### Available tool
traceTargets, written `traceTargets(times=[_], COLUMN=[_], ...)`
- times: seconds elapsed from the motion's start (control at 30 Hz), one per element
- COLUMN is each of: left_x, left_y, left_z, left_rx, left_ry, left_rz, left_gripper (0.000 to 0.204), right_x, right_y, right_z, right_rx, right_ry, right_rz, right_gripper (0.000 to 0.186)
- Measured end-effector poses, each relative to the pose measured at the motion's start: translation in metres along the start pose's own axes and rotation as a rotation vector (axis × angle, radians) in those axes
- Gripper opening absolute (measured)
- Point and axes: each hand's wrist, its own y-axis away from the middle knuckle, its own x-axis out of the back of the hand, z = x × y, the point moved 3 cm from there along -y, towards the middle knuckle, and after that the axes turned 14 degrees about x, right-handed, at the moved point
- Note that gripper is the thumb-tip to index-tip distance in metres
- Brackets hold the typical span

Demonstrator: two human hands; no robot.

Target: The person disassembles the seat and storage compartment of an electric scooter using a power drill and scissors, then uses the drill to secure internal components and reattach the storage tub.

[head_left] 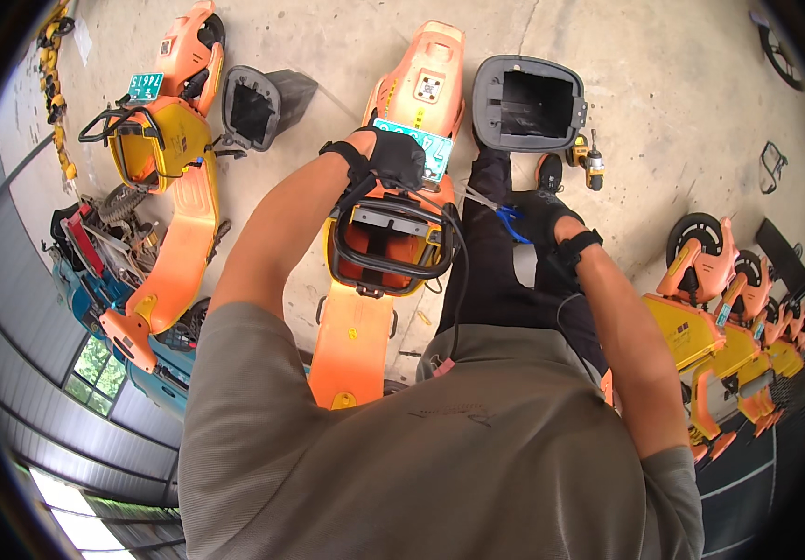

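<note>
Orange scooter [354, 325]: green plate [435, 151] seemingly still attached; grey bin [488, 105] set on floor [645, 65]. Pliers [509, 220] are gripped by right hand [535, 215]; left hand [397, 161] curled by plate, grip unclear.

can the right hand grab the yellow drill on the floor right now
Probably not as things stand: the right hand holds a blue-handled tool, and the drill sits on the floor, seemingly well below it. Otherwise, nothing visible blocks the way.
</note>
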Motion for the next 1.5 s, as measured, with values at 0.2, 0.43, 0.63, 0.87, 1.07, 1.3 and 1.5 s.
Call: traceTargets(times=[0.2, 0.43, 0.63, 0.87, 1.07, 1.3, 1.5], left_x=[0.012, 0.014, 0.016, 0.019, 0.02, 0.019, 0.018], left_y=[0.02, 0.026, 0.02, 0.016, 0.014, 0.008, 0.023], left_z=[0.003, 0.003, 0.001, -0.001, -0.002, -0.009, -0.008], left_rx=[-0.198, -0.165, -0.182, -0.211, -0.221, -0.25, -0.215], left_ry=[0.107, 0.205, 0.174, 0.108, 0.086, 0.044, 0.134], left_rz=[0.112, 0.186, 0.182, 0.209, 0.221, 0.294, 0.273], left_gripper=[0.007, 0.008, 0.009, 0.011, 0.01, 0.01, 0.007], right_x=[0.01, 0.007, -0.006, -0.013, -0.008, -0.001, 0.008], right_y=[-0.01, -0.044, -0.087, -0.105, -0.1, -0.096, -0.094], right_z=[-0.028, -0.052, -0.061, -0.062, -0.068, -0.077, -0.066], right_rx=[0.202, 0.285, 0.369, 0.327, 0.339, 0.291, 0.264], right_ry=[0.002, 0.066, 0.171, 0.18, 0.215, 0.278, 0.053], right_rz=[-0.105, -0.133, -0.169, -0.239, -0.214, -0.225, -0.36], right_gripper=[0.028, 0.027, 0.03, 0.033, 0.03, 0.031, 0.037])
